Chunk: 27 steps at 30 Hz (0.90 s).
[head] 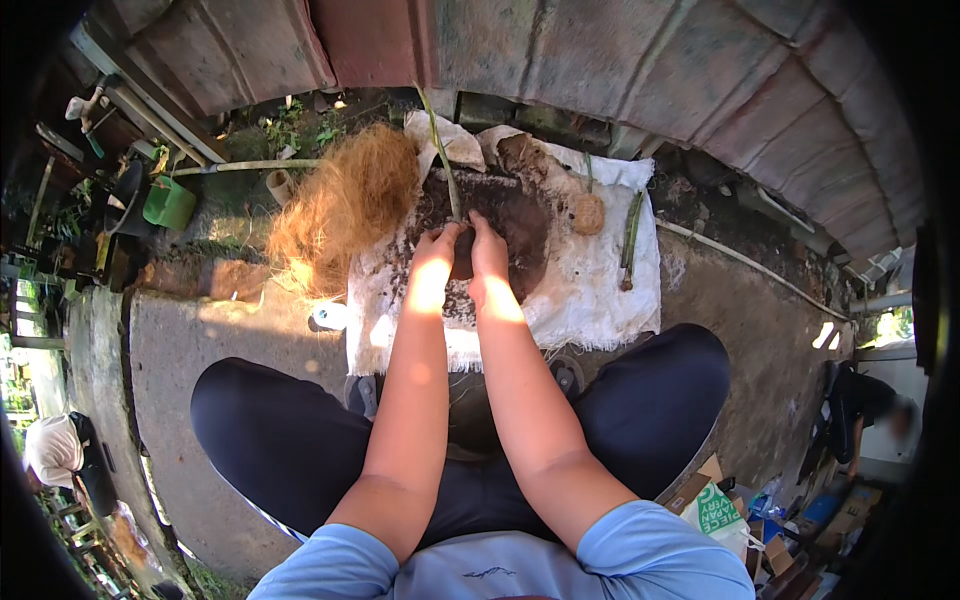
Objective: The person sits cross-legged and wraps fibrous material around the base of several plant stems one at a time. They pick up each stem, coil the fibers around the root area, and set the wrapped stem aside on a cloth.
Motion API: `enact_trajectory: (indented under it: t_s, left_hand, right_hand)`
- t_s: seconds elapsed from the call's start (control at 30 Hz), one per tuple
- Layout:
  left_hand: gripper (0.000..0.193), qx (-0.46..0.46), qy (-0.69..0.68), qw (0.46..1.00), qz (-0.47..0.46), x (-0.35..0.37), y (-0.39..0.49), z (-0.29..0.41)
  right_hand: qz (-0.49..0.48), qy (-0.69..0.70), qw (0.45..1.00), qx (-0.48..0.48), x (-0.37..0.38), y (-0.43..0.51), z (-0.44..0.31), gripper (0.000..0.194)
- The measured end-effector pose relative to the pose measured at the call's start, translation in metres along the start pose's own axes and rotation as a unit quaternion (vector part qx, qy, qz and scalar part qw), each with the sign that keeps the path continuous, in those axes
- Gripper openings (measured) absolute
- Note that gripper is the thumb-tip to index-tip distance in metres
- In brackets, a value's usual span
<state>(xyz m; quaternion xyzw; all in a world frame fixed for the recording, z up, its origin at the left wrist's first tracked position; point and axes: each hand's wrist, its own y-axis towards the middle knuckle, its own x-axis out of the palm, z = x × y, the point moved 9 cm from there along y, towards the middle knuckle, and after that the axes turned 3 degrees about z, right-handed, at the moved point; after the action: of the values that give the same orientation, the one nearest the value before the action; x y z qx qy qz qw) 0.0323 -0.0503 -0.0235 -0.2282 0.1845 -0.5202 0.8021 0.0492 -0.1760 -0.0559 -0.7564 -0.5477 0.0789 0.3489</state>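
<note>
A tall green plant stem (442, 161) stands up between my two hands over a mound of dark soil (525, 225). My left hand (436, 247) and my right hand (487, 247) cup its base from either side, thumbs and fingers close together. Dark soil shows between the palms; the root end is hidden. Under the soil spreads a white woven sack (607, 315) with a frayed front edge. To the right on it sit a fibre-wrapped ball (589, 214) with a thin green stem, and several loose green stem cuttings (632, 240).
Left of the sack lies a large heap of brown coconut-like fibre (345, 195), with a spool of thread (328, 316) near it. A green plastic container (169, 203) and a pipe (247, 166) are further left. Corrugated metal sheeting (585, 60) rises ahead. Another person (862, 412) bends at far right.
</note>
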Motion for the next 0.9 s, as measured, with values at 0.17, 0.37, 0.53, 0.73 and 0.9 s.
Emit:
enact_trajectory:
  t_s: [0.17,0.37,0.53,0.73,0.9]
  left_hand:
    - [0.062,0.082,0.045,0.995,-0.022,0.0,0.037,-0.043]
    - [0.059,0.075,0.034,0.996,-0.023,0.001,0.051,-0.076]
    - [0.067,0.05,-0.058,0.997,-0.009,0.01,0.061,-0.101]
    - [0.065,0.034,-0.026,0.998,0.036,0.017,0.081,-0.118]
    - [0.062,0.042,0.006,0.999,0.018,0.019,0.091,-0.125]
  right_hand:
    - [0.003,0.088,0.996,-0.011,-0.006,0.031,0.04,0.036]
    - [0.019,0.082,0.993,0.078,-0.022,0.054,0.081,0.03]
    - [-0.002,0.075,0.988,0.136,-0.03,0.068,0.101,0.022]
    - [0.054,0.004,0.997,0.052,-0.042,0.084,0.092,0.027]
    - [0.069,-0.114,0.991,0.027,-0.046,0.091,0.084,0.041]
